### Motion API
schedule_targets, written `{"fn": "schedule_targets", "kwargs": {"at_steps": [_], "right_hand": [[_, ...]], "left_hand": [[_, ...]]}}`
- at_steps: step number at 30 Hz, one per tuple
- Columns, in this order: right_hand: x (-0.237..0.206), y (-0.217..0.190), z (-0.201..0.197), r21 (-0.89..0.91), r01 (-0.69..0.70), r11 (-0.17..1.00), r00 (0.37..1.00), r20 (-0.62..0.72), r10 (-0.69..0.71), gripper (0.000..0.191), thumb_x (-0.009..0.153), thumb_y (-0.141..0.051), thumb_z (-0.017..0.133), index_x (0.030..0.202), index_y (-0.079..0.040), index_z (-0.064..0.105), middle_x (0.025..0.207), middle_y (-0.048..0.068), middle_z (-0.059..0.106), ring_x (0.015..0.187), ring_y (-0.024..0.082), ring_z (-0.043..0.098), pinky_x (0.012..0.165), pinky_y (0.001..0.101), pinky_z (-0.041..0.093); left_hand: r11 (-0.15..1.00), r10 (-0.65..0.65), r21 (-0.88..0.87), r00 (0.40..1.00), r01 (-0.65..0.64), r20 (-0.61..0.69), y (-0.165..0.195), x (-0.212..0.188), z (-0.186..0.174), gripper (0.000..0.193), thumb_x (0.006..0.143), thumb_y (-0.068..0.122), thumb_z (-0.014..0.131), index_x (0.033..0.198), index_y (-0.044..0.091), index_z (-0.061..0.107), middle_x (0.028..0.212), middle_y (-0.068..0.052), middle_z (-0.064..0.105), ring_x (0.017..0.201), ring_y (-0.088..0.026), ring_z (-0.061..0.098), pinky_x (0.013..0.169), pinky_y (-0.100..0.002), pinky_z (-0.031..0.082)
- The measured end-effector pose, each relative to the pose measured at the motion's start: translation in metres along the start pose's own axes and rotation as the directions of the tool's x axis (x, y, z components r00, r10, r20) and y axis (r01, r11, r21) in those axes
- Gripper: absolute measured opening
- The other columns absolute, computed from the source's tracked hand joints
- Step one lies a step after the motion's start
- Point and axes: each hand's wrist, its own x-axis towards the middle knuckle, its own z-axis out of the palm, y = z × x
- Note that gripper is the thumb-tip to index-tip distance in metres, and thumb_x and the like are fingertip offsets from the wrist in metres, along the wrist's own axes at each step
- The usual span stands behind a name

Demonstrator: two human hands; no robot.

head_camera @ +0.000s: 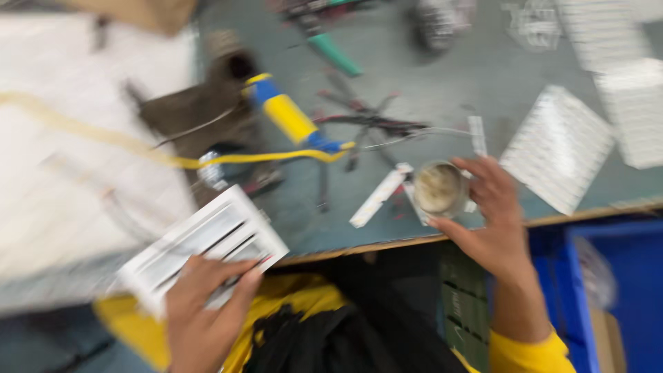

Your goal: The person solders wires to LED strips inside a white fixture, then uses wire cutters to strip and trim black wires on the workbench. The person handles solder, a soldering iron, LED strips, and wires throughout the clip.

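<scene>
The left hand [200, 311], nearest the camera at the lower edge, lies flat with fingers spread over a white slotted tray [204, 249], pressing on its near end; the tray sits tilted at the front edge of the grey-green workbench [414, 83] and overhangs it slightly. The right hand [494, 221], in a yellow sleeve [528, 352], is curled around a small round tin [438, 188] with a pale, crumbly filling; thumb and fingers touch its rim on the right side, and the tin stands on the bench close to the front edge. Just left of the tin lies a white flat strip [376, 197]. Farther back, a yellow-and-blue handled tool [290, 117] rests at an angle, with a yellow cable [103, 135] running from it across a white sheet [76, 103] at the left. A green-handled tool [335, 55] lies near the far edge. White ribbed panels [559, 148] are stacked at the right, well apart from both hands. A blue bin [615, 276] stands below the bench edge at the right. The picture is motion-blurred; finer detail cannot be told.
</scene>
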Motion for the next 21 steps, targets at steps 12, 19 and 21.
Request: {"fn": "schedule_targets", "kwargs": {"at_steps": [12, 19, 21], "right_hand": [[-0.016, -0.058, 0.123, 0.246, 0.085, 0.966, 0.953, 0.261, -0.151, 0.103, 0.074, 0.012, 0.078, 0.156, -0.024, 0.025, 0.152, 0.023, 0.045, 0.131, 0.029, 0.059, 0.096, 0.0378, 0.057], [-0.009, -0.08, 0.157, 0.314, 0.219, 0.924, 0.908, 0.282, -0.311, 0.103, 0.083, 0.014, 0.073, 0.159, -0.031, 0.02, 0.156, 0.022, 0.037, 0.128, 0.026, 0.063, 0.089, 0.0306, 0.063], [-0.01, -0.082, 0.163, 0.315, 0.256, 0.914, 0.896, 0.278, -0.347, 0.105, 0.083, 0.016, 0.072, 0.16, -0.033, 0.019, 0.156, 0.023, 0.036, 0.128, 0.027, 0.062, 0.091, 0.0321, 0.063]], "left_hand": [[0.998, 0.054, 0.042, 0.997, -0.052, -0.054, 0.016, -0.006, -0.018, 0.004, 0.077, 0.012, 0.078, 0.078, 0.01, 0.074, 0.074, 0.0, 0.069, 0.082, -0.023, 0.058, 0.083, -0.039, 0.037], [0.998, 0.028, 0.05, 0.998, -0.025, -0.053, 0.01, -0.018, -0.02, 0.009, 0.076, 0.016, 0.076, 0.072, 0.011, 0.069, 0.067, -0.001, 0.061, 0.079, -0.023, 0.056, 0.081, -0.04, 0.034], [0.999, 0.013, 0.04, 0.999, -0.011, -0.043, 0.008, -0.019, -0.019, 0.01, 0.076, 0.017, 0.076, 0.071, 0.011, 0.069, 0.066, -0.001, 0.06, 0.077, -0.023, 0.056, 0.08, -0.041, 0.033]]}}
